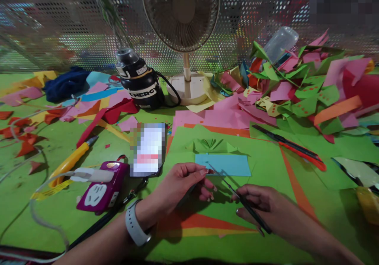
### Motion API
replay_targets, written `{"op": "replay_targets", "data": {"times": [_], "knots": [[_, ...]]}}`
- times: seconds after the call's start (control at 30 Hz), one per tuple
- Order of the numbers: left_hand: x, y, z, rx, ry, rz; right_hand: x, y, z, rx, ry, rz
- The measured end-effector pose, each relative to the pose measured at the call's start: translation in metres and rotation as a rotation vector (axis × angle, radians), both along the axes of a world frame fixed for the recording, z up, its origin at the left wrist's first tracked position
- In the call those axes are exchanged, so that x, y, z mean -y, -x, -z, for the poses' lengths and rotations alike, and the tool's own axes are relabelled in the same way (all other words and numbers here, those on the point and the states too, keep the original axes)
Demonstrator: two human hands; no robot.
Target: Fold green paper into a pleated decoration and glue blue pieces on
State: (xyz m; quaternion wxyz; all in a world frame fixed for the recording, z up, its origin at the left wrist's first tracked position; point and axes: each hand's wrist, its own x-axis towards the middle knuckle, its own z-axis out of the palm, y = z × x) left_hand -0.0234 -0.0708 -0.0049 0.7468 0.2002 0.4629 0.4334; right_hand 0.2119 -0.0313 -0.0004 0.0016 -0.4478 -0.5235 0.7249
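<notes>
My right hand (pixel 260 203) holds a slim tool (pixel 254 213) with a dark handle and a thin metal shaft, pointing up and left. Whether it is a craft knife or tweezers I cannot tell. The tool's tip lies over a light blue paper rectangle (pixel 233 165). At that paper's lower left corner, my left hand (pixel 189 180) has thumb and forefinger pinched together; what is between them is too small to make out. Behind the blue paper stands a folded green paper piece (pixel 213 144). Green sheets (pixel 266 154) are stacked beneath, over orange and yellow ones.
To the left lie a phone (pixel 148 150), a purple power bank (pixel 103 190) with a cable and a yellow pen-like tool (pixel 72 160). A red-and-black utility knife (pixel 290 146) rests at right. Behind are a black bottle (pixel 142 85), a fan (pixel 183 12) and heaped paper scraps (pixel 296 83).
</notes>
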Motion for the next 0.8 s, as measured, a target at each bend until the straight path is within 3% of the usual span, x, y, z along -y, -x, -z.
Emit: {"op": "replay_targets", "data": {"times": [0.27,0.8], "knots": [[0.0016,0.0009,0.0022,0.004,-0.013,-0.071,0.0005,-0.0036,-0.0025,0.006,-0.018,-0.044],[0.0026,-0.0014,0.0013,0.024,-0.030,-0.010,0.0015,0.0016,-0.0069,0.007,-0.009,-0.055]]}}
